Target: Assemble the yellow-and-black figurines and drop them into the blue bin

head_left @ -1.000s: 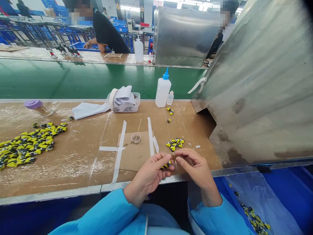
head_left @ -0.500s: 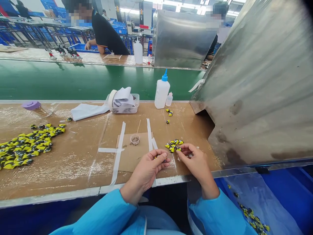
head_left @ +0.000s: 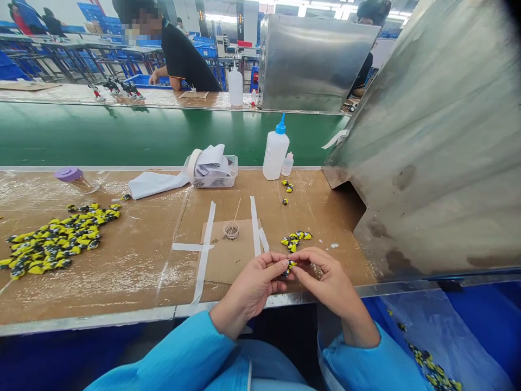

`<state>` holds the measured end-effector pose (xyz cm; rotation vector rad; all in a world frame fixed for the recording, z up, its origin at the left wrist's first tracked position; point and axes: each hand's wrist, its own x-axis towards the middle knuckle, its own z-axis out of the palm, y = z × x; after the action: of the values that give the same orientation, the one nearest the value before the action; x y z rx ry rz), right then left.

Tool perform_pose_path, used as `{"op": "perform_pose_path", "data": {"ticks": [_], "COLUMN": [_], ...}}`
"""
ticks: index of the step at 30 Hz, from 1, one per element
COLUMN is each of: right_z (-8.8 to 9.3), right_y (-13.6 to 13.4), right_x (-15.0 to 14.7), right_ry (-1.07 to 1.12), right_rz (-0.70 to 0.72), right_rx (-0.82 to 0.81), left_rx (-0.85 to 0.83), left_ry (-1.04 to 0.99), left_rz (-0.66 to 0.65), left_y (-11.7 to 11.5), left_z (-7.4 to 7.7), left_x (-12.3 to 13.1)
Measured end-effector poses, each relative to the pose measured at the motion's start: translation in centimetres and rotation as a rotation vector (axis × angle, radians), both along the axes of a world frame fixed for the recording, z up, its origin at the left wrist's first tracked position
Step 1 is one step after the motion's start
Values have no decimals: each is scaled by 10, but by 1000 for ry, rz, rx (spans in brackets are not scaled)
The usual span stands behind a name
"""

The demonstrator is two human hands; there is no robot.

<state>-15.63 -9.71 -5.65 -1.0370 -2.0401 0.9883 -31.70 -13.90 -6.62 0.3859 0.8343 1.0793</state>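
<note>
Near the front edge of the brown worktop (head_left: 134, 288), the left hand (head_left: 250, 288) and right hand (head_left: 329, 277) are together, clamped on a small yellow-and-black moulded piece (head_left: 290, 267); a loose cluster of matching pieces (head_left: 293, 240) lies just beyond.

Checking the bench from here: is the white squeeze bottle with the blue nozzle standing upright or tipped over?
Upright: the white squeeze bottle stands on its base at the bench's back edge, blue nozzle up.
</note>
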Motion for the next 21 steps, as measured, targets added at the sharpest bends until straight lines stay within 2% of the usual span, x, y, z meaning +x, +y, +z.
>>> {"op": "perform_pose_path", "data": {"ticks": [4,11,21], "right_z": [2,-4,-6], "right_y": [-1,-5,-5], "right_x": [-1,0,-2], "right_ry": [17,136,65], "right_rz": [-14,-48,-70], "right_rx": [-42,-211,-162], "left_rx": [-15,-53,-24], "left_ry": [-23,-22,-16], "left_rz": [-16,-14,-13], "left_y": [0,1,1], "left_z": [1,4,2], "left_x": [1,2,5]}}
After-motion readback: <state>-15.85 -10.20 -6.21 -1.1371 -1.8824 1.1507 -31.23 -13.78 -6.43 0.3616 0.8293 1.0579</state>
